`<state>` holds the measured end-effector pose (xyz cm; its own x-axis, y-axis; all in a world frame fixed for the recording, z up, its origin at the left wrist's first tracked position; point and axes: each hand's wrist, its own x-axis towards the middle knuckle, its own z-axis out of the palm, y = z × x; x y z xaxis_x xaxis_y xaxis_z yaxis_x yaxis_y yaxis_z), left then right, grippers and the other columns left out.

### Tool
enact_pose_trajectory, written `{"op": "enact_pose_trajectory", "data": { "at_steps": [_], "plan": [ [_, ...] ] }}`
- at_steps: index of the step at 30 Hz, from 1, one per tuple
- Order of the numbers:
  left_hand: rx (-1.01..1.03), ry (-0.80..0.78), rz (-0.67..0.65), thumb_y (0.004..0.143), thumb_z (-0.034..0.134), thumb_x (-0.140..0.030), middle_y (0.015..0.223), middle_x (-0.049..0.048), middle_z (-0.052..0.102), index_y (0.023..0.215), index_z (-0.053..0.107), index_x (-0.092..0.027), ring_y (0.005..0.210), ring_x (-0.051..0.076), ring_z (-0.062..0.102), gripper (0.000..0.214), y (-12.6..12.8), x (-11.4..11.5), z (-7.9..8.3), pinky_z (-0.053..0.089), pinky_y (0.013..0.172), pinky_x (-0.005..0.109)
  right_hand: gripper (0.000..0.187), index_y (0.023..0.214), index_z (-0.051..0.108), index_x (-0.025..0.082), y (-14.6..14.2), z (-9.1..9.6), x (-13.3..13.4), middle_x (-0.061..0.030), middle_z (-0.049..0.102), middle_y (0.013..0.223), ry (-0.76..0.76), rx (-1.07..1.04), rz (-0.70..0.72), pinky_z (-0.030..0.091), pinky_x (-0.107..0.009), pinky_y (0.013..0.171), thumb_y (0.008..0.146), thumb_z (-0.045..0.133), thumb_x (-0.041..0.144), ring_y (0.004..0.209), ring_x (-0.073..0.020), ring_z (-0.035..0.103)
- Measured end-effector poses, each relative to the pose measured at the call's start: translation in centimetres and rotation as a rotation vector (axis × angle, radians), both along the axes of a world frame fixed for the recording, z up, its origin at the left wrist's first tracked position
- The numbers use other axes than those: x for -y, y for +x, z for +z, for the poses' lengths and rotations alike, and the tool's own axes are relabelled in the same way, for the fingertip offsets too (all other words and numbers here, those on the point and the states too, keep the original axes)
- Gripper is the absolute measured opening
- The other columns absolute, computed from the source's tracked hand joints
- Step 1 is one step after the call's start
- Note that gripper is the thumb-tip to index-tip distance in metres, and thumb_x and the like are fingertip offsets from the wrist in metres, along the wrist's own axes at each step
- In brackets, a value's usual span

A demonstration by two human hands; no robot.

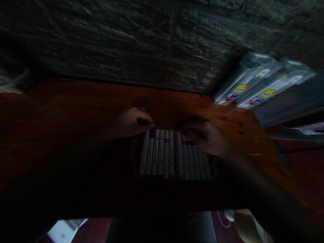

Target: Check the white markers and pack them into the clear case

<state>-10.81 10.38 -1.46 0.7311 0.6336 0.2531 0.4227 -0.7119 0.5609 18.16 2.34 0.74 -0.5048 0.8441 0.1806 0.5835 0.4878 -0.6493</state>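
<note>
A clear open case (133,153) of white markers lies in the shade on the wooden table, its markers side by side in two groups. My left hand (133,122) is at the top of the left group, thumb and forefinger pinched at the end of a blue-banded marker (149,153). Over the upper ends of the right group, my right hand (205,136) has its fingers curled. They cover several marker tops near the green-banded marker (184,157) and the red-banded marker (190,158). What those right fingertips grip is too dark to make out.
Two clear plastic cases (253,81) with yellow labels lean against the stone-patterned wall (152,40) at the back right. A pale cloth-like item (15,82) lies at the far left. The wooden table (83,98) ends at the right near a dark gap.
</note>
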Motion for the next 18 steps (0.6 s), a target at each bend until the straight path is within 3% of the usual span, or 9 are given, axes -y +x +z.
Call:
{"op": "enact_pose_trajectory", "data": {
  "at_steps": [4, 10, 15, 18],
  "plan": [
    [0.005, 0.003, -0.007, 0.091, 0.066, -0.032, 0.077, 0.0004, 0.073, 0.081, 0.077, -0.022, 0.071, 0.014, 0.066, 0.018, -0.21, 0.00, -0.14, 0.046, 0.065, 0.026, 0.022, 0.095, 0.074, 0.019, 0.55, -0.12, -0.02, -0.0072, 0.073, 0.097, -0.008, -0.031, -0.065, 0.051, -0.034, 0.077, 0.099, 0.054, 0.025, 0.088, -0.0200, 0.067],
    [-0.031, 0.006, 0.015, 0.091, 0.065, -0.033, 0.078, 0.0006, 0.073, 0.080, 0.077, -0.022, 0.072, 0.014, 0.066, 0.020, -0.26, 0.06, -0.13, 0.046, 0.066, 0.026, 0.032, 0.079, 0.071, 0.019, 0.78, -0.49, -0.27, -0.0033, 0.068, 0.078, -0.029, -0.086, -0.140, 0.048, -0.033, 0.070, 0.100, 0.054, 0.035, 0.075, -0.0182, 0.063],
    [-0.018, 0.016, 0.018, 0.091, 0.065, -0.034, 0.077, -0.0002, 0.073, 0.080, 0.076, -0.022, 0.071, 0.014, 0.066, 0.021, -0.25, 0.02, -0.24, 0.045, 0.067, 0.027, 0.040, 0.078, 0.072, 0.019, 0.75, -0.57, -0.29, -0.0020, 0.067, 0.074, -0.108, -0.108, -0.196, 0.046, -0.030, 0.064, 0.100, 0.052, 0.046, 0.067, -0.0160, 0.061],
    [-0.022, 0.003, 0.018, 0.091, 0.065, -0.034, 0.076, -0.0006, 0.072, 0.079, 0.076, -0.022, 0.071, 0.014, 0.066, 0.020, -0.24, 0.06, -0.15, 0.045, 0.067, 0.026, 0.040, 0.078, 0.073, 0.018, 0.86, -0.67, -0.33, -0.0029, 0.068, 0.076, -0.068, -0.105, -0.220, 0.046, -0.031, 0.066, 0.100, 0.052, 0.045, 0.071, -0.0164, 0.063]
  ]
}}
